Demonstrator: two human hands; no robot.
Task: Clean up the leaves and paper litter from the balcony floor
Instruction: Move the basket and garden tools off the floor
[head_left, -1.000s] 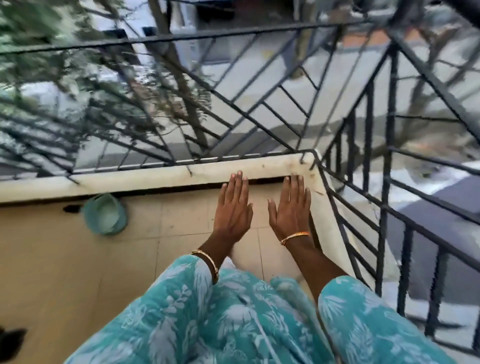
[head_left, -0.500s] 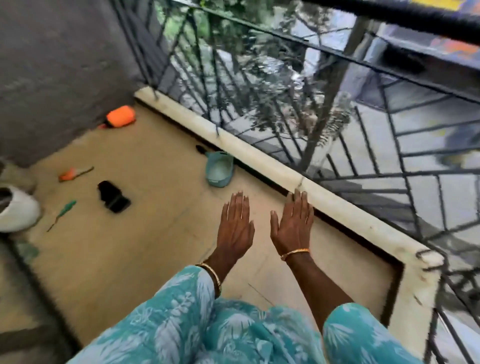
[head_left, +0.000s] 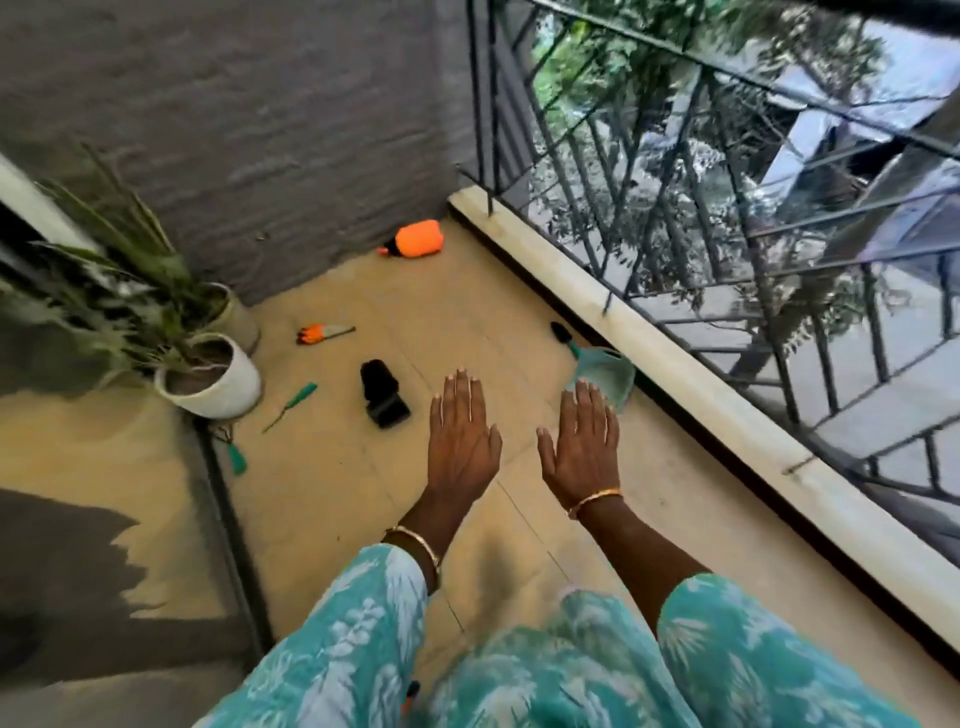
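- Looking down at the balcony floor (head_left: 332, 499), no leaves or paper litter can be made out on the tiles; whether cleaning is finished cannot be told for sure.
- A teal dustpan (head_left: 605, 376) is seen by the ledge (head_left: 691, 395), and small tools lie near two potted plants (head_left: 208, 374), so tidying may remain.
- The left hand (head_left: 462, 441) and right hand (head_left: 584, 452) are held out flat side by side, fingers straight; nothing is held or touched.
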